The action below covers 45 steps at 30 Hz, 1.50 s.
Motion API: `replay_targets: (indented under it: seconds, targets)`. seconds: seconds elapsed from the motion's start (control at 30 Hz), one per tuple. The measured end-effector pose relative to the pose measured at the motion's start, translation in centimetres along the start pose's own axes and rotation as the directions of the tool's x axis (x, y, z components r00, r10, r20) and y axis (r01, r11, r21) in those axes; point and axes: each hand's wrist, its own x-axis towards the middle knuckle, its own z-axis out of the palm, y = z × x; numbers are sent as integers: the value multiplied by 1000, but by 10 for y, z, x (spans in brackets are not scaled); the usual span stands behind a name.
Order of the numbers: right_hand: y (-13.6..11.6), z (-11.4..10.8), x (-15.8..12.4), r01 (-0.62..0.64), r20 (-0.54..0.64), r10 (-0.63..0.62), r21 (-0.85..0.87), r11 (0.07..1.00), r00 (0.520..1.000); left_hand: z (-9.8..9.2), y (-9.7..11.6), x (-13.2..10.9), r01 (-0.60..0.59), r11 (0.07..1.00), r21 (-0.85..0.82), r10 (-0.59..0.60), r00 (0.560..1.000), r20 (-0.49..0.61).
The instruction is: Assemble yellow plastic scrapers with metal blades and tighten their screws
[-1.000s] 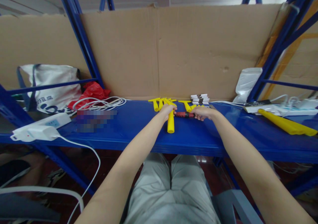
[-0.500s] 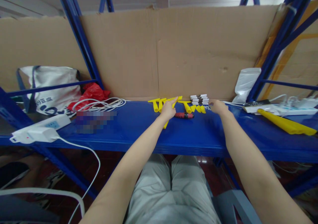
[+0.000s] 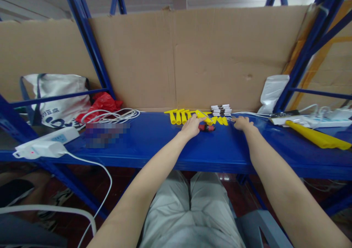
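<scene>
My left hand (image 3: 193,127) is closed around a yellow T-shaped plastic tool (image 3: 202,115), its flat head tilted up past my fingers. Most of its handle is hidden by the hand. Beside that hand lies a red-and-black screwdriver-like tool (image 3: 208,128). A row of similar yellow T-shaped tools (image 3: 173,117) stretches behind and to the left. My right hand (image 3: 243,123) rests low over the shelf, fingertips bent together at small pale pieces (image 3: 230,119) too tiny to name. Between the hands are small yellow wedge-like pieces (image 3: 220,120) and a stack of white-and-black packets (image 3: 220,110).
A cardboard panel (image 3: 220,57) backs the blue shelf (image 3: 154,141). On the left are a cloth bag (image 3: 63,97), a red plastic bag (image 3: 103,103), coiled white cable (image 3: 118,115) and a power strip (image 3: 52,141). A long yellow object (image 3: 316,135) and a white pouch (image 3: 273,92) lie right.
My left hand has shifted slightly right, and the yellow T-shaped tool has turned in it, its handle no longer pointing toward me. My right hand stays by the small pieces, its fingers spread a little more.
</scene>
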Motion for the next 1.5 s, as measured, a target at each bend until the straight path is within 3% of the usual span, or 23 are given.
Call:
replay_targets:
  seconds: [0.1,0.43,0.8,1.17,1.5]
  targets:
    - [-8,-5,-7,-53,47,52,12,999,997,1,-3,2,8,999,-40,-8,1000,-17]
    - [-24,-11,-18,-44,100,46,-22,999,994,3,-4,3,14,993,-115,-19,999,-44]
    - [-29,-12,-15,-30,-14,29,-52,998,999,6,-6,5,-2,991,-131,-7,998,-69]
    - [-30,-15,-11,-127,85,123,50,991,989,6,-7,5,-13,989,-145,2,997,-79]
    - [-31,-19,-12,-110,127,104,39,993,986,8,-9,6,-16,991,-135,7,998,-66]
